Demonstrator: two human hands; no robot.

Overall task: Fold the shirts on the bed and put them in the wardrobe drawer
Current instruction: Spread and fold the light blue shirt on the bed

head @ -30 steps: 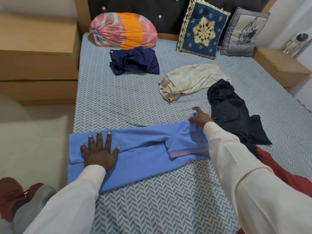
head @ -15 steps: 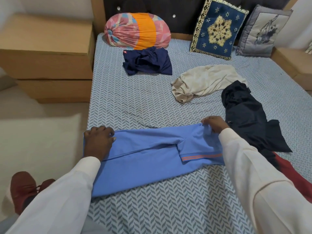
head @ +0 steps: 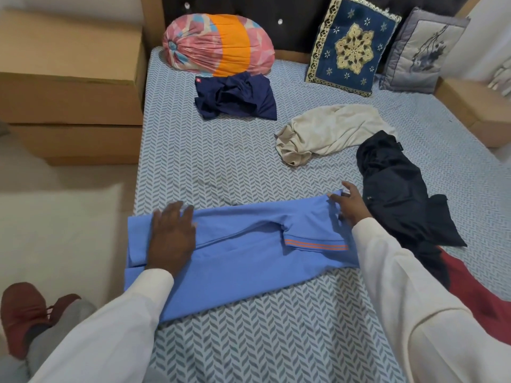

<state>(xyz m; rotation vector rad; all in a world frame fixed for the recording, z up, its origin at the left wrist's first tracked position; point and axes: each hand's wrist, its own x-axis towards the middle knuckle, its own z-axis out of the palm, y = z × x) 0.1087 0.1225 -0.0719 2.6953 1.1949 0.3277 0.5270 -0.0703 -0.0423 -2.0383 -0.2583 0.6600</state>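
Fingers [head: 174, 214] of the left hand [head: 172, 239] press straight and flat on the folded blue shirt [head: 249, 261], near the left edge of the bed [head: 221, 161], while the right hand [head: 349, 210], fingers spread, touches the shirt's right end, grip unclear.

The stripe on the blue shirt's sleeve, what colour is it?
Orange, a thin double stripe on the blue shirt, clearest in the head view.

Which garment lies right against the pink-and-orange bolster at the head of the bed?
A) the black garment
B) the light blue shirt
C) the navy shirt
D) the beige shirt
C: the crumpled navy shirt sits against the front of the pink-and-orange bolster.
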